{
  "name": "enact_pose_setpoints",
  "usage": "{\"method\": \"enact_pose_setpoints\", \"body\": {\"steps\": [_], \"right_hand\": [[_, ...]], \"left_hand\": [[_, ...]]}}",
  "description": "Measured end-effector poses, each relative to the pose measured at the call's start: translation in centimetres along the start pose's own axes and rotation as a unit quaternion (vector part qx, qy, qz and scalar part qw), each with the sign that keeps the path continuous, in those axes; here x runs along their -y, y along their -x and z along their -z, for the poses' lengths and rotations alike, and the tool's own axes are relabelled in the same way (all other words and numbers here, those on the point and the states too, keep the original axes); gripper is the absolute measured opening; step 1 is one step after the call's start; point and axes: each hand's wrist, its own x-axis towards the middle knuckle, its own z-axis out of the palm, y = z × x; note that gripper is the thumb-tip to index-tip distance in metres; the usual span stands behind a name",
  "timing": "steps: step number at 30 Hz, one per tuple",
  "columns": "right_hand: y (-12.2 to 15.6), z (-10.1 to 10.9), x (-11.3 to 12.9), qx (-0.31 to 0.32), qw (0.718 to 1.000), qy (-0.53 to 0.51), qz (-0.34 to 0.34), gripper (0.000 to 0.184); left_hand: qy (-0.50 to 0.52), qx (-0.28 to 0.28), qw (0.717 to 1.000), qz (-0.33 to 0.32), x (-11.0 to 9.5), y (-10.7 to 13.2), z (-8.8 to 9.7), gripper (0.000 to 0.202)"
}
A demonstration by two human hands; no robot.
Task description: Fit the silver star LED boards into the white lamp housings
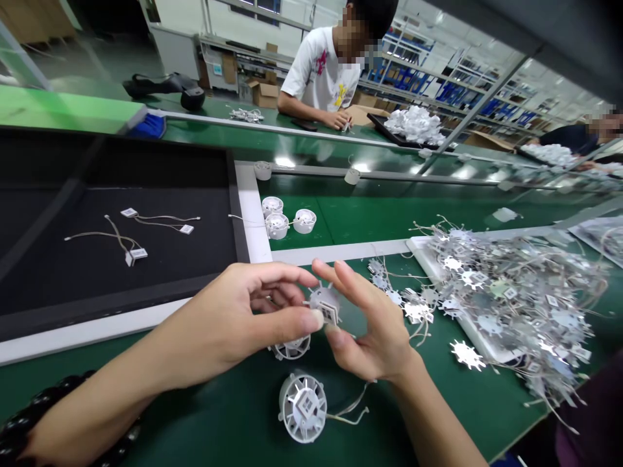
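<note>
**Small star plate held between both hands over the green table**

The left hand (243,318) and the right hand (377,334) meet in the middle of the view, just above the green table (219,415). Between them is a small star-shaped plate (325,305) of grey metal with a square chip on it. The left thumb and first finger are pressed together on the left edge of the plate and pinch it. The right thumb touches the lower edge, and the right fingers are stretched and a little spread behind the plate. I cannot tell if they press on its back.

The plate stands almost on its edge. Its flat face with the chip points toward the camera and a little downward. It is nearly round, so it shows no clear long axis.

Under the left fingers lies a white round housing (292,348), half hidden. A second white housing (302,407) lies nearer to the camera, its open side up, and its thin wires run out to the right.

To the right, a white tray (423,250) carries a heap of star plates with wires (516,298). To the left is a black tray (146,295) with a few wired chips (134,253). Three white housings (287,220) stand beyond it. Across the line, a person in a white shirt (318,71) works with both hands.
</note>
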Motion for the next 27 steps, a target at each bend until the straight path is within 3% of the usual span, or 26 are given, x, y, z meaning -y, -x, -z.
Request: {"method": "enact_pose_setpoints", "body": {"steps": [3,8,13,16,19,22,27], "right_hand": [[0.0,0.2,0.5,0.009,1.000,-0.013,-0.009,0.080],[-0.1,0.1,1.2,0.013,1.000,-0.023,-0.014,0.080],[-0.6,-0.4,1.3,0.025,0.999,-0.004,-0.046,0.073],[-0.8,0.3,1.0,0.060,0.991,0.027,-0.115,0.044],[-0.7,2.2,0.8,0.095,0.967,0.031,-0.233,0.019],[0.1,4.3,1.3,0.155,0.943,0.040,-0.293,0.016],[3.2,5.9,3.7,0.285,0.908,0.043,-0.304,0.016]], "left_hand": [[0.023,0.011,0.999,0.034,-0.5,0.4,-0.1,0.025],[0.045,-0.005,0.996,0.078,-1.4,1.0,-0.8,0.034],[0.021,0.073,0.993,0.087,-1.2,0.9,-1.1,0.020],[-0.105,0.019,0.993,0.058,-0.9,0.8,-0.9,0.023],[-0.218,-0.030,0.974,0.056,-0.6,0.9,-0.7,0.034],[-0.274,-0.015,0.960,0.058,-0.5,1.1,-0.6,0.033],[-0.285,0.002,0.958,0.026,-0.4,1.1,-0.5,0.035]]}}
